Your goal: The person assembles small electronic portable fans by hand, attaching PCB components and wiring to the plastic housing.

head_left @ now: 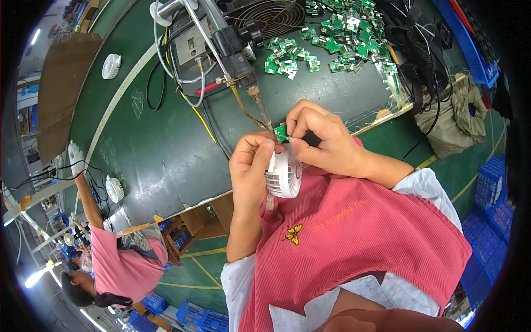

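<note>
Holding a white fan [284, 176], the left hand [249, 166] nearly meets the right hand [325, 141], pinched at a green circuit board [280, 133].

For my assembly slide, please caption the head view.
Left hand and right hand meet at a small green circuit board near a slender metal soldering tip, beside a round white plastic fan.

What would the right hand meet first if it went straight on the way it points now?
Most likely the green board, right at or against the right hand; the soldering iron looks close beyond, but depth there is unclear.
</note>
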Motion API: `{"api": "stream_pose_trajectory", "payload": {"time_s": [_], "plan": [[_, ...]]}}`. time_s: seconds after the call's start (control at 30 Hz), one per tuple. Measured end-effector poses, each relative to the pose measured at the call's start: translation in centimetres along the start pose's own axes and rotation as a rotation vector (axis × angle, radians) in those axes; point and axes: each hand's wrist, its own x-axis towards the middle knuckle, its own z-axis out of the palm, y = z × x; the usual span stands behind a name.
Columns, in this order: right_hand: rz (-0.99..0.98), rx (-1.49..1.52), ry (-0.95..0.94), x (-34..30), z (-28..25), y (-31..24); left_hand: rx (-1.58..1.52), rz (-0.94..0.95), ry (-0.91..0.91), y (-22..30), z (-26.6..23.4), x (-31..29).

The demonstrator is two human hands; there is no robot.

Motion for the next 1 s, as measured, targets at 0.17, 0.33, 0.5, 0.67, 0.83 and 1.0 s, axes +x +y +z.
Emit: {"api": "stream_pose_trajectory", "payload": {"time_s": [0.17, 0.33, 0.5, 0.67, 0.83, 1.0], "plan": [[0.001, -0.032, -0.002, -0.3, 0.3, -0.1, 0.062, 0.079, 0.037, -0.2, 0.7, -0.1], [-0.016, -0.053, 0.005, -0.3, 0.5, 0.0, 0.097, 0.138, 0.081, -0.1, 1.3, -0.1], [-0.03, -0.09, -0.001, -0.5, 0.7, 0.1, 0.081, 0.151, 0.092, -0.3, 1.5, -0.2], [-0.056, -0.114, 0.013, -0.2, 0.7, 0.1, 0.088, 0.132, 0.17, -0.2, 2.2, -0.2], [-0.102, -0.167, 0.026, 0.0, 0.8, 0.1, 0.097, 0.132, 0.138, -0.6, 1.5, -0.2], [-0.121, -0.188, 0.024, 0.3, 0.9, 0.2, 0.087, 0.127, 0.192, -0.5, 1.9, 0.0]]}}
